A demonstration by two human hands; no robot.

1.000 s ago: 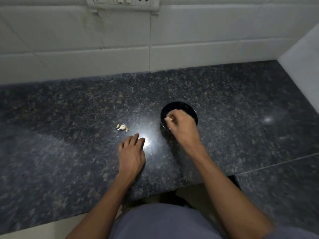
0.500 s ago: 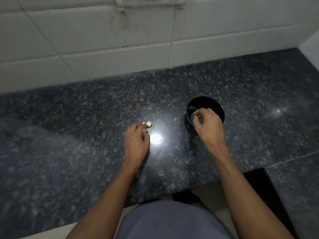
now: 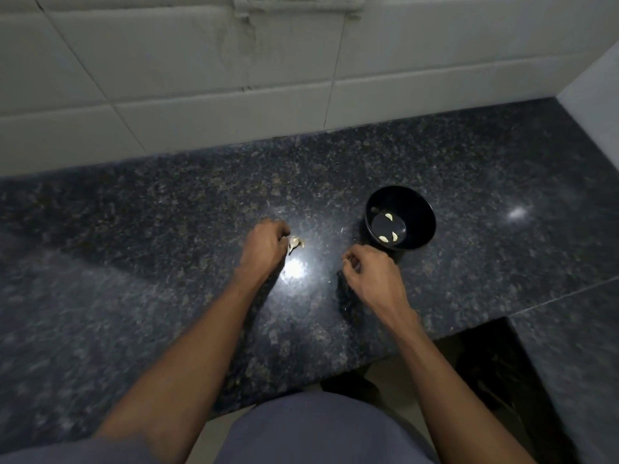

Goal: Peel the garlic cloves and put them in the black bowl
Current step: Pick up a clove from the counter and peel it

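Observation:
A small black bowl (image 3: 422, 209) stands on the dark granite counter (image 3: 167, 262), right of centre. Three peeled pale cloves (image 3: 388, 238) lie in its bottom. To its left, unpeeled garlic cloves with papery skin (image 3: 294, 243) rest on the counter beside a bright light reflection. My left hand (image 3: 264, 247) sits right against them, its curled fingertips pinching the garlic. My right hand (image 3: 371, 272) hovers just in front of the bowl, apart from it, fingers loosely curled with nothing in them.
White wall tiles (image 3: 201, 95) rise behind the counter, with a socket strip (image 3: 298, 1) at the top. A white side wall (image 3: 596, 82) closes the right. The counter's front edge (image 3: 335, 370) runs near my body, with a dark gap at lower right.
My right hand left the bowl and drew back toward me, no longer holding the clove it carried. My left hand slid forward from lying flat and closed its fingertips on the garlic.

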